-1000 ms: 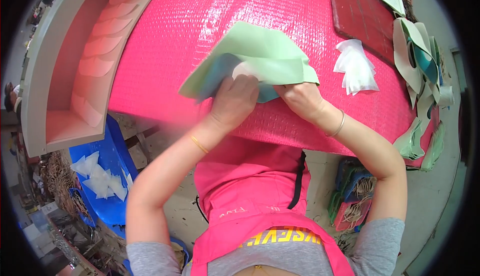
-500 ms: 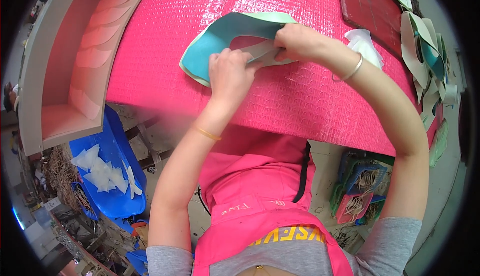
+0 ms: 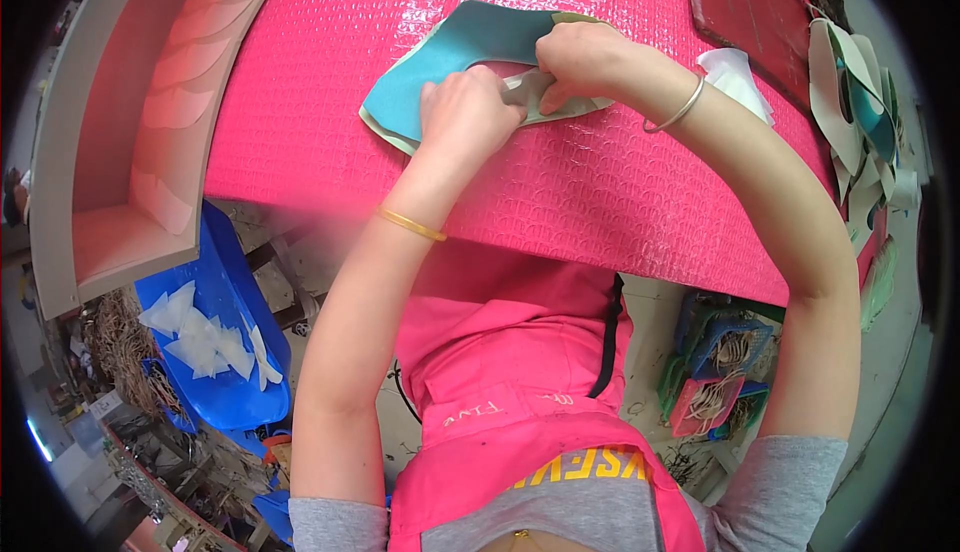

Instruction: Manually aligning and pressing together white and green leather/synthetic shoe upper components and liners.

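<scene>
A curved shoe upper (image 3: 425, 67), blue-green inside with pale edges, lies on the pink-covered table (image 3: 330, 132). Its two arms bend round an opening in the middle. My left hand (image 3: 468, 112) is closed on the near edge, fingers curled at the end of a whitish strip (image 3: 570, 110) along that side. At the right end, my right hand (image 3: 580, 60) has its fingers bent against the upper and the strip. The fingertips of both hands are partly hidden. Right of my right wrist lies a small stack of thin white pieces (image 3: 735, 84).
A pale box-like shelf (image 3: 60, 182) with several curved pieces stands at the left. Below it, a blue bin (image 3: 250, 397) holds white triangular pieces. A dark red board (image 3: 745, 17) lies at the back right. More uppers (image 3: 835, 112) hang at the table's right edge, with coloured baskets (image 3: 730, 352) below.
Both hands have moved slightly, the right one up and left. The upper's far edge has shifted away from me, and its left side lies flatter. The whitish strip shows more between my hands.
</scene>
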A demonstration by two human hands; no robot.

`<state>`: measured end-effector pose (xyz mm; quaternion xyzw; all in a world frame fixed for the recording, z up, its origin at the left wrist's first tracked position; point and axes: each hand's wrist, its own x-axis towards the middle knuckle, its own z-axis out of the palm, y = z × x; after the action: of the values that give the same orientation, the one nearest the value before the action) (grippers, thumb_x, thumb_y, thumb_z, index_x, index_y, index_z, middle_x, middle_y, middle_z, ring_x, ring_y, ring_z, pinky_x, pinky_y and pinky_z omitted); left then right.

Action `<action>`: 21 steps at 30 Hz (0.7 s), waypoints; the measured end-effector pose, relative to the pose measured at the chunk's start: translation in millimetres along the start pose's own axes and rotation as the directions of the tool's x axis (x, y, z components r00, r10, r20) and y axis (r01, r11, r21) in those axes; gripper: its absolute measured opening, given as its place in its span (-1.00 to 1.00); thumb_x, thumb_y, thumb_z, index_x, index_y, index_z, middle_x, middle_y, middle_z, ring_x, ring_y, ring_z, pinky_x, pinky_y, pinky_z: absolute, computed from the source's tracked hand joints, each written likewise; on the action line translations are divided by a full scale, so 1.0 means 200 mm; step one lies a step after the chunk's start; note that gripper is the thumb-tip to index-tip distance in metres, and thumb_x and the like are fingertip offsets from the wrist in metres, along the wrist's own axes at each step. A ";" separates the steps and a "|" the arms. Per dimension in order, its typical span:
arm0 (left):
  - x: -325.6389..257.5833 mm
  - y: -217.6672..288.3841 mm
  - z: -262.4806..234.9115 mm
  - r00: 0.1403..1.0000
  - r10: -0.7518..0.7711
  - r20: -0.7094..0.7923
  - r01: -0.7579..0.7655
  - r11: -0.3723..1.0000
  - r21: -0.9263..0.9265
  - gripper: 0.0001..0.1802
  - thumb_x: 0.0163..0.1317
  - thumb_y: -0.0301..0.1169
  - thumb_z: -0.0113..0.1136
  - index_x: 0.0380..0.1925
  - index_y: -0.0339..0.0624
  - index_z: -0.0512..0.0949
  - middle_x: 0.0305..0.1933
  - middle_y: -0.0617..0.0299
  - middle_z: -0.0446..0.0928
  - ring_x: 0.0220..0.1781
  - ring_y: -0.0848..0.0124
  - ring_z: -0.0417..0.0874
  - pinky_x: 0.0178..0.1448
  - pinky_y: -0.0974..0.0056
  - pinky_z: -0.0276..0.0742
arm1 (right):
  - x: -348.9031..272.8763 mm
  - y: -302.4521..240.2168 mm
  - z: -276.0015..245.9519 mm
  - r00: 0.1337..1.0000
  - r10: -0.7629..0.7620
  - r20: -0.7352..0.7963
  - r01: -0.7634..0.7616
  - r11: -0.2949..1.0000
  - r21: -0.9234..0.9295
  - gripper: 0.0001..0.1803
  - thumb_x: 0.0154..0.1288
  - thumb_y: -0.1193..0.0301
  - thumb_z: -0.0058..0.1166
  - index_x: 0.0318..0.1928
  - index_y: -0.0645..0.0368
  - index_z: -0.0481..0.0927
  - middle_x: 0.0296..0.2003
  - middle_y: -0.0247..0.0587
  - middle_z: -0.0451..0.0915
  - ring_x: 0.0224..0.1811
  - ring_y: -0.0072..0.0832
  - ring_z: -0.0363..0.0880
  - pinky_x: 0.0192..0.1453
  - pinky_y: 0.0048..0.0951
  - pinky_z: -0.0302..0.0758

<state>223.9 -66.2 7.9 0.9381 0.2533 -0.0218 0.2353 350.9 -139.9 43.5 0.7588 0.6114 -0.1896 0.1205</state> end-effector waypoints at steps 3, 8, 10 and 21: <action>-0.03 0.05 -0.01 0.997 0.047 -0.069 -0.032 0.980 0.198 -0.62 -0.13 -0.23 0.24 -0.32 -0.24 0.55 -0.44 0.05 0.53 -0.29 0.19 0.54 -0.16 0.20 0.40 | -0.01 -0.06 -0.02 0.994 0.084 0.070 -0.075 0.991 -0.111 -0.64 -0.16 0.17 0.25 -0.35 0.14 0.61 -0.40 -0.16 0.59 -0.28 -0.28 0.56 -0.25 -0.32 0.50; -0.24 0.01 0.12 0.621 0.683 -0.384 -0.505 0.724 0.470 -0.58 -0.08 -0.39 0.18 -0.16 -0.30 0.44 -0.22 0.15 0.37 -0.19 0.27 0.41 -0.12 0.20 0.36 | -0.01 -0.10 0.03 0.998 0.063 -0.024 -0.067 0.981 -0.184 -0.72 -0.16 0.27 0.23 -0.42 0.17 0.61 -0.44 -0.13 0.59 -0.35 -0.29 0.59 -0.31 -0.35 0.52; -0.26 -0.02 0.20 0.687 0.596 -0.415 -0.480 0.801 0.357 -0.59 -0.08 -0.40 0.17 -0.16 -0.28 0.44 -0.24 0.16 0.36 -0.19 0.27 0.40 -0.08 0.20 0.36 | -0.03 -0.09 0.02 0.999 0.006 -0.043 -0.015 0.975 -0.220 -0.79 -0.14 0.30 0.18 -0.49 0.16 0.59 -0.52 -0.10 0.57 -0.42 -0.24 0.58 -0.34 -0.35 0.52; -0.22 0.03 0.27 0.797 0.455 -0.397 -0.476 0.878 0.051 -0.60 -0.05 -0.38 0.15 -0.12 -0.15 0.46 -0.16 0.15 0.34 -0.05 0.23 0.34 0.06 0.19 0.32 | 0.04 0.04 0.00 0.987 -0.105 0.119 0.123 0.980 -0.159 -0.78 -0.09 0.37 0.12 -0.40 0.23 0.56 -0.50 -0.07 0.56 -0.40 -0.22 0.57 -0.32 -0.32 0.51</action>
<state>193.2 -115.5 -29.6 0.9495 0.0581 0.2337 0.2010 360.2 -134.7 40.7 0.6983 0.6600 -0.1860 0.2055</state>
